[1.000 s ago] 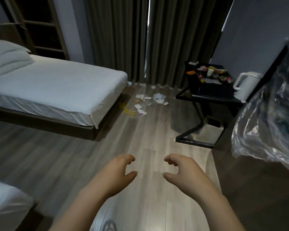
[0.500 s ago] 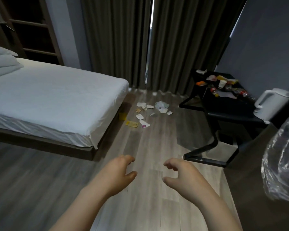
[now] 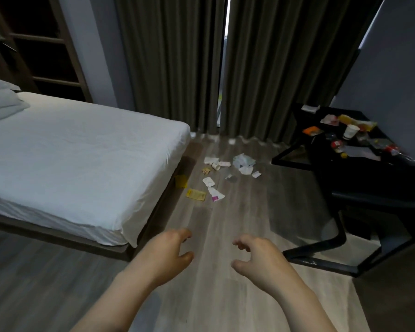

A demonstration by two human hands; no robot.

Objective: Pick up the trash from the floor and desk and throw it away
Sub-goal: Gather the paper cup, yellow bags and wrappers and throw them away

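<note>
**Step: approach; nothing picked up yet**

Left hand (image 3: 168, 255) and right hand (image 3: 261, 258) out over the floor (image 3: 261, 207), fingers loosely curled, grasping nothing. Scattered floor trash (image 3: 216, 178) lies well ahead, near the bed's (image 3: 82, 152) foot corner. A cup (image 3: 350, 132) and other trash sit on the surface (image 3: 369, 178). Next, likely: walk closer, stoop, pinch 1 flat piece by its edge.

Trash is loosely scattered on the floor (image 3: 225, 224) by the foot of the bed (image 3: 82, 152): a flat yellow packet (image 3: 196, 194), a torn white-and-pink wrapper (image 3: 216, 195) just beside it, a tiny paper cup (image 3: 216, 167) on its side, and a crumpled whitish wad (image 3: 243, 160) further back. On the black surface (image 3: 345, 173): an upright white cup (image 3: 350, 131), an orange wrapper (image 3: 310, 130), and some blurry bits.
</note>
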